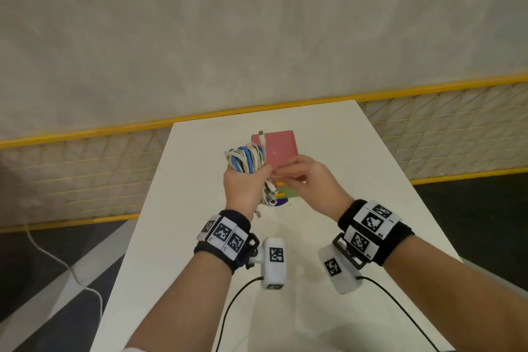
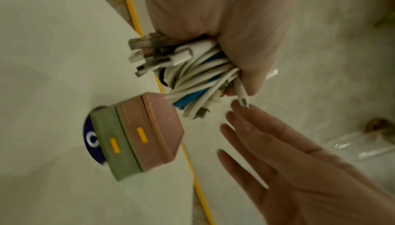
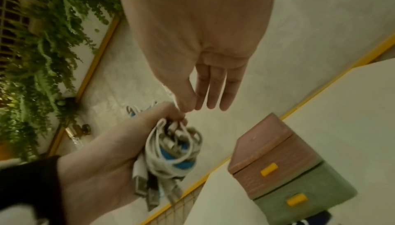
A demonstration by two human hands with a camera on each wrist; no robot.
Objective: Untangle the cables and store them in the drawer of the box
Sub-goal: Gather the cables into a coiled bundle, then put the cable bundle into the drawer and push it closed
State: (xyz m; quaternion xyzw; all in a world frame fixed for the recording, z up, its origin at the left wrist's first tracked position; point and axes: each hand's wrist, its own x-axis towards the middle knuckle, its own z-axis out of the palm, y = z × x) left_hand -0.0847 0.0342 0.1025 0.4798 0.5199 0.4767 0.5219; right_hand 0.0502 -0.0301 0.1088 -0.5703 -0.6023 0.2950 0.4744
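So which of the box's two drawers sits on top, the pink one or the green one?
The pink drawer is on top, directly under the pink lid; the green drawer is the bottom tier, next to the table. Both look closed, each with a yellow handle.

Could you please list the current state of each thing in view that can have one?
cable bundle: tangled, gripped in the air by the left hand
pink drawer: closed
green drawer: closed
right hand: thumb and forefinger pinch a cable end at the bundle, other fingers straight
box: standing on the table
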